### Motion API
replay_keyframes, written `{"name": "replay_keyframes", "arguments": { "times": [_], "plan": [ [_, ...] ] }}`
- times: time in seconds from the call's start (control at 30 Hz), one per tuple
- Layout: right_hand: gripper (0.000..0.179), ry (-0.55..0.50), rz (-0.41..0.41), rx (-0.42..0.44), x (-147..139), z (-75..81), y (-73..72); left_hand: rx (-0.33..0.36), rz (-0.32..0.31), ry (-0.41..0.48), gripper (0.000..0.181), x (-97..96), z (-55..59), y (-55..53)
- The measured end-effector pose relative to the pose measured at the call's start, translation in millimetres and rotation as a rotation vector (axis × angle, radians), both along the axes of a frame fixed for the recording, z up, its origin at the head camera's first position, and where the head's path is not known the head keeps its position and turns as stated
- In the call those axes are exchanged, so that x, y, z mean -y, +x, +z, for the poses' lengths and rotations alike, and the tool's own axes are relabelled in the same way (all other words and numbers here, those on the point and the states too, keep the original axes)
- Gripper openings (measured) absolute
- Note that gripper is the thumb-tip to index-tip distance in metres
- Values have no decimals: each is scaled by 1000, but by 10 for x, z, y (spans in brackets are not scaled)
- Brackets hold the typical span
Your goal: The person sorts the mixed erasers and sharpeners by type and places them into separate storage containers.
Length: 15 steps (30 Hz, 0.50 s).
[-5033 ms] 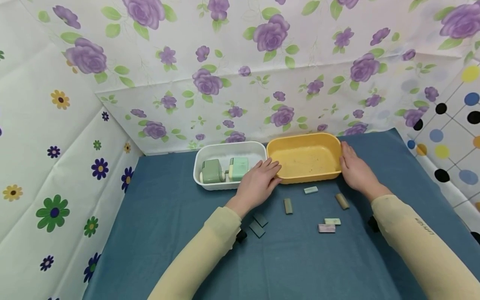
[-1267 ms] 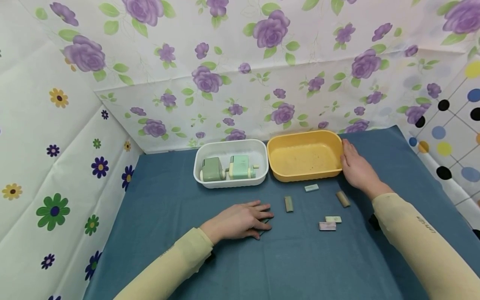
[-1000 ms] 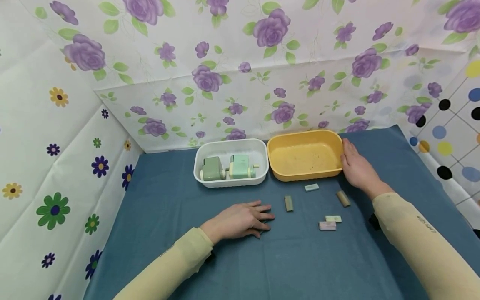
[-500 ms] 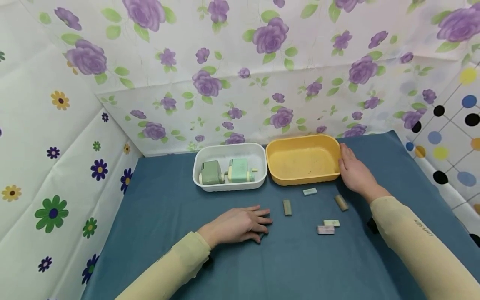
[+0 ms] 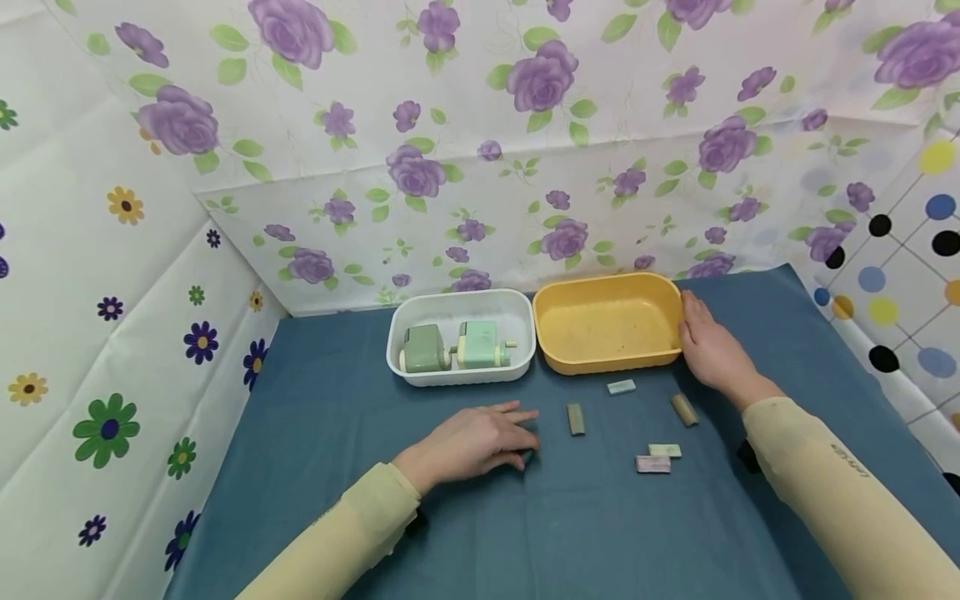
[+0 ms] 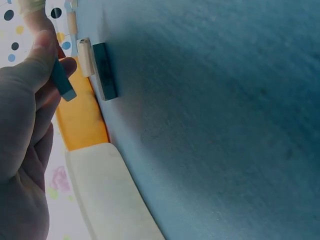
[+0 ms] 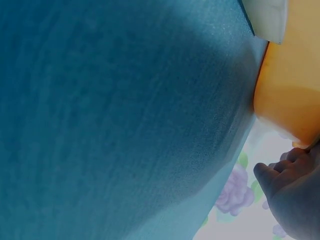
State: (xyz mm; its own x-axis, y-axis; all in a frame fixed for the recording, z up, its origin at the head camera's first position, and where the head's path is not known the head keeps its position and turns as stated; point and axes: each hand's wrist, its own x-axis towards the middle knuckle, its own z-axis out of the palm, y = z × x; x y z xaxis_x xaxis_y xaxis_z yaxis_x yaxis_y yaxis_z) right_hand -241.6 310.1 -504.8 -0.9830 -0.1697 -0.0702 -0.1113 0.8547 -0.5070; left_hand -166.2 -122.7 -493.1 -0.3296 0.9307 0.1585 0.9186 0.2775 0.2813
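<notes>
My left hand [image 5: 476, 443] is low over the table's middle. In the left wrist view its thumb and a finger pinch a small dark teal rectangular block [image 6: 62, 80]. A second dark teal block [image 6: 103, 72] stands out on the cloth past the fingertips; the hand hides it in the head view. My right hand [image 5: 716, 346] lies with straight fingers along the right wall of the yellow bin [image 5: 607, 365]. Nearby lie an olive block [image 5: 575, 419], a pale blue block [image 5: 621, 387], a brown block [image 5: 684, 410], a light green block [image 5: 665, 450] and a pink block [image 5: 652, 464].
A white bin [image 5: 462, 377] touches the yellow bin's left side. It holds a grey-green crank pencil sharpener [image 5: 424, 348] and a mint one [image 5: 478, 344]. A blue cloth [image 5: 600, 542] covers the table; a flowered curtain [image 5: 337, 217] hangs right behind the bins.
My left hand has left the gap between the bins, come down over the two dark teal blocks, and brought its spread fingers together on one. The right hand stays at the yellow bin.
</notes>
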Motion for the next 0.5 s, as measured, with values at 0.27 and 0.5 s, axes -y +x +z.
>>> {"name": "replay_keyframes", "arguments": {
  "times": [0.27,0.5],
  "plan": [
    [65,3,-5,5,6,16,-4,-73,17,71,30,-26,44,-53],
    [65,-7,-4,0,-5,1,-3,-81,36,143,29,-47,72,-91]
  ]
}}
